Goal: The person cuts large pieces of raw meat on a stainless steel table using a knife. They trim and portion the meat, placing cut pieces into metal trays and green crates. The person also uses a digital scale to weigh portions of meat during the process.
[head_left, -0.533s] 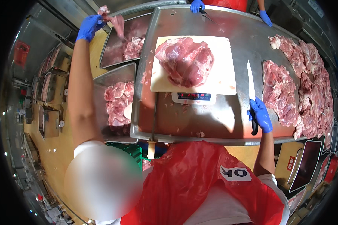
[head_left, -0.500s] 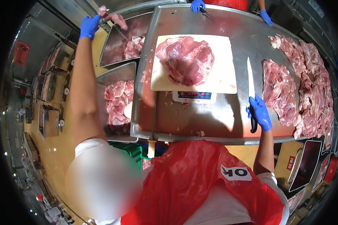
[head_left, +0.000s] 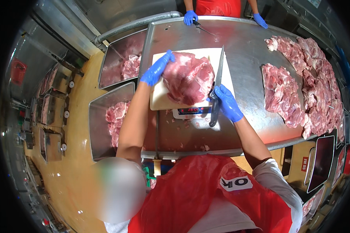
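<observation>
A large piece of raw meat point(head_left: 189, 77) rests on a white cutting board point(head_left: 159, 97), which lies over a small digital scale point(head_left: 179, 115). My left hand point(head_left: 158, 70), in a blue glove, presses against the meat's left side with its fingers stretched out along it. In my right hand point(head_left: 228, 104), also gloved in blue, is a knife point(head_left: 220, 68) held by its black handle. Its long blade points away from me along the meat's right side, over the board.
The steel table point(head_left: 241, 77) carries several meat slabs point(head_left: 284, 95) on the right. Two steel bins with meat, a far bin point(head_left: 112, 73) and a near bin point(head_left: 99, 128), stand on the left. Across the table, a co-worker's gloved hand point(head_left: 190, 18) holds a dark-handled tool.
My left hand has come from over the far bin to the meat on the board, and the strip it held is gone from it. My right hand has brought the knife left to the board.
</observation>
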A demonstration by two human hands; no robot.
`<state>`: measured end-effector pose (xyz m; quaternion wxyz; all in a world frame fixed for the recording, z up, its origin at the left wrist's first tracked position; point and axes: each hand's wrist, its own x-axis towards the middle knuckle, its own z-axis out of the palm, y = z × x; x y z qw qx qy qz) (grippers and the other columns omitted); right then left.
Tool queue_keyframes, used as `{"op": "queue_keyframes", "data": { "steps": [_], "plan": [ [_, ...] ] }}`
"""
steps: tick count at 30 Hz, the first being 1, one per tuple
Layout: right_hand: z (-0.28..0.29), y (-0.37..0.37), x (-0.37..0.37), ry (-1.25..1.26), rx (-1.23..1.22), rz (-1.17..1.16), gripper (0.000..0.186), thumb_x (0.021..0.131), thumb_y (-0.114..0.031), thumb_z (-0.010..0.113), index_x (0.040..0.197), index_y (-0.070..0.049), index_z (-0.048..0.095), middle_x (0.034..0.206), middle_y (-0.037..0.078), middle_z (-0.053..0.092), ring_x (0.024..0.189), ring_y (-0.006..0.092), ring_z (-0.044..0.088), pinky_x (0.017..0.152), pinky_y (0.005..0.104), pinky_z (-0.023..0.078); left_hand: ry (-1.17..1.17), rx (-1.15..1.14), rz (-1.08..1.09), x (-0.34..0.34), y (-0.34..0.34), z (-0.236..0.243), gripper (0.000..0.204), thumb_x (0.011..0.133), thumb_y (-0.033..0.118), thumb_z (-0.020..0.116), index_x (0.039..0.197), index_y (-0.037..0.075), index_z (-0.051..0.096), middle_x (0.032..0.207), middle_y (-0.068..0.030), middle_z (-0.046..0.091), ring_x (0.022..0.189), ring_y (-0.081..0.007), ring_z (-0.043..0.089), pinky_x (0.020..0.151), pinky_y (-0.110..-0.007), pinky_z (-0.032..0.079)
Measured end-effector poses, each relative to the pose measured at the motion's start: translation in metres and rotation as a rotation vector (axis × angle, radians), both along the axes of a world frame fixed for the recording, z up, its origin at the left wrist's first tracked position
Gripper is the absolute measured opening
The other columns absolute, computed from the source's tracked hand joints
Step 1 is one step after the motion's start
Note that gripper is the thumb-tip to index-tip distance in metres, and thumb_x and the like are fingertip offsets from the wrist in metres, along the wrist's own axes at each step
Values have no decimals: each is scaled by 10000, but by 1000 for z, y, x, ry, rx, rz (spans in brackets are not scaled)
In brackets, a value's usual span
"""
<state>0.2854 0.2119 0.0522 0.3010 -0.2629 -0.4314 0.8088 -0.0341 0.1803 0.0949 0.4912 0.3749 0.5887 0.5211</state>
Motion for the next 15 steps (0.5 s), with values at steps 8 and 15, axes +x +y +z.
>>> {"op": "queue_keyframes", "data": {
  "steps": [8, 15],
  "plan": [
    [-19, -9, 20, 110, -54, 34, 210, 1012, -246, 492, 1026, -47, 557, 902, 58, 600, 825, 157, 591, 794, 307, 508, 693, 337, 63, 94, -67, 12, 583, 902, 202, 674, 1380, 33, 385, 1274, -129, 514, 1191, -215, 486, 1031, -354, 382],
    [3, 45, 6, 58, 141, -24, 323, 995, -286, 527, 1161, -10, 556, 1017, 67, 616, 852, 120, 568, 820, 288, 499, 1028, 238, 189, 121, -56, 5, 839, 655, 238, 797, 1387, 91, 415, 1237, -205, 484, 1131, -385, 503, 1008, -438, 412]
  ]
}}
